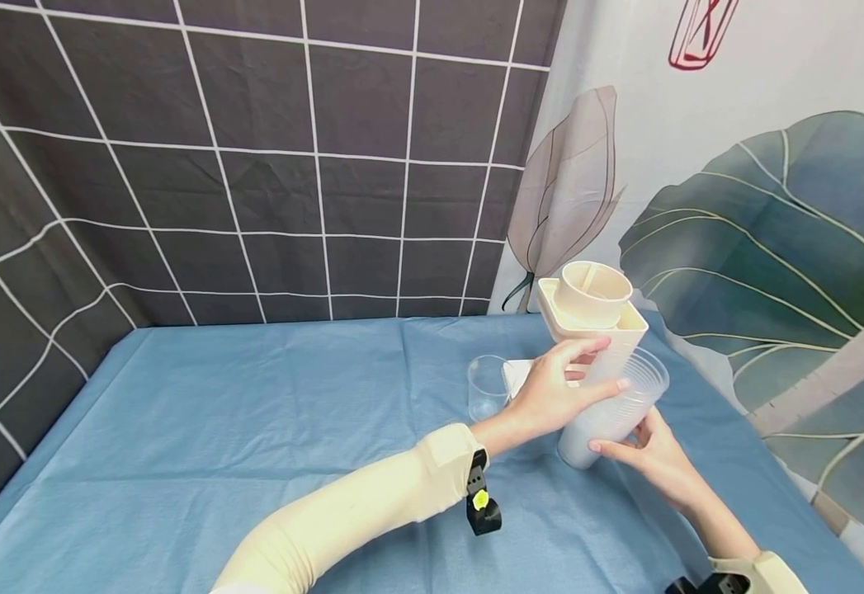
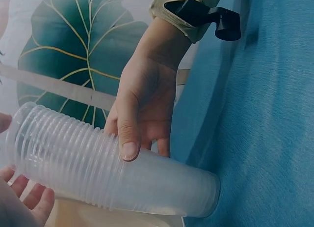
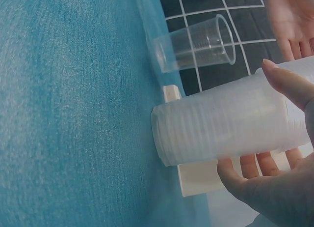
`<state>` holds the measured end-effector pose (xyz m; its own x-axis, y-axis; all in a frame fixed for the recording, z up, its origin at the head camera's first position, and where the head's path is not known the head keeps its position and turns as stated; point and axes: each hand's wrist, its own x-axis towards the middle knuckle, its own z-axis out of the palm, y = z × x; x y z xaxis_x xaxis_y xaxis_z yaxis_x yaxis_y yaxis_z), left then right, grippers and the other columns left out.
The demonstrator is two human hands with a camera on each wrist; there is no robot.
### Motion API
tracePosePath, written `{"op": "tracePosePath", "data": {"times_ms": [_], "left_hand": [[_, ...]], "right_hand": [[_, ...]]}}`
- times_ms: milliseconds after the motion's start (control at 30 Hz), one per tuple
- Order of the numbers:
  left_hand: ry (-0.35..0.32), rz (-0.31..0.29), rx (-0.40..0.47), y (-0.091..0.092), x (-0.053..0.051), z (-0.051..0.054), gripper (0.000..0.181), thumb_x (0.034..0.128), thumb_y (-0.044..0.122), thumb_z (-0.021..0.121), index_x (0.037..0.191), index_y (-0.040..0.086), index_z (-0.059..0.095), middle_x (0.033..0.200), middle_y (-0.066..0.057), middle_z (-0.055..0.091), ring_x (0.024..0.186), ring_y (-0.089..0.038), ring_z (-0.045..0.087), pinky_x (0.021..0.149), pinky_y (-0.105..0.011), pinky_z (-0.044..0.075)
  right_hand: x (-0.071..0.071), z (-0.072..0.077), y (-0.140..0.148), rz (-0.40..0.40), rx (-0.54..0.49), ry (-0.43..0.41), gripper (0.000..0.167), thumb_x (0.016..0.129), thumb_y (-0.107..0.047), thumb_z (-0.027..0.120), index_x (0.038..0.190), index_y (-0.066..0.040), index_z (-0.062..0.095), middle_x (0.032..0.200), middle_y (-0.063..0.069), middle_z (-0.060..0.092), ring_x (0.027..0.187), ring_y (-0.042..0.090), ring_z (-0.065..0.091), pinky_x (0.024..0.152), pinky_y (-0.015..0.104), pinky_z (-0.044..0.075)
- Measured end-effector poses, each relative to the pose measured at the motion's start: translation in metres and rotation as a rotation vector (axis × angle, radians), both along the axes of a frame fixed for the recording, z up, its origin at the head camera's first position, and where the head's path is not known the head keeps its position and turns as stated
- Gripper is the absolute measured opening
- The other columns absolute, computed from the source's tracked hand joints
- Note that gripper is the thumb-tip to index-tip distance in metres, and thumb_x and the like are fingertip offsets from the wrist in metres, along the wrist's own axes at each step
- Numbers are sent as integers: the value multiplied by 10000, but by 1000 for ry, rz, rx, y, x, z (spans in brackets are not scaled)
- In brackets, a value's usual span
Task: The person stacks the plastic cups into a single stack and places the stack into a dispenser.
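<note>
A stack of clear plastic cups (image 1: 610, 417) is between my hands, its base at or just above the blue cloth; I cannot tell which. My right hand (image 1: 654, 462) grips its lower part, the thumb on one side and the fingers (image 3: 265, 164) on the other. Around the upper end, my left hand (image 1: 550, 392) holds the stack, its thumb across the near side close to the rims. Just behind is a cream holder (image 1: 628, 326) with a square body and a round collar on top, partly hidden by the left hand and the cups. A single clear cup (image 1: 487, 388) stands left of it.
Blue cloth (image 1: 253, 445) covers the table. A dark curtain with a white grid (image 1: 253, 190) hangs at the back and left, and a white curtain with leaf prints (image 1: 781, 239) along the right. A flat cream piece (image 1: 518, 375) shows beside the single cup.
</note>
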<state>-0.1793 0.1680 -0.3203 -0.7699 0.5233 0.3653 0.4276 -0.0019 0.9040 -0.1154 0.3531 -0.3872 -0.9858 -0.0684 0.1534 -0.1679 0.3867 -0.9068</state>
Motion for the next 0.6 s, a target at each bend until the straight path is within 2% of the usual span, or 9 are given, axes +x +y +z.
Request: {"op": "tracePosePath", "data": {"times_ms": [600], "left_hand": [[45, 3, 13, -3, 3, -13, 529, 872, 223, 704, 1360, 113, 532, 1340, -5, 564, 1138, -26, 573, 914, -154, 498]], "right_hand": [[1, 0, 0, 13, -8, 8, 744, 846, 5, 680, 1430, -200, 266, 1333, -160, 410, 1144, -105, 463, 851, 96, 481]]}}
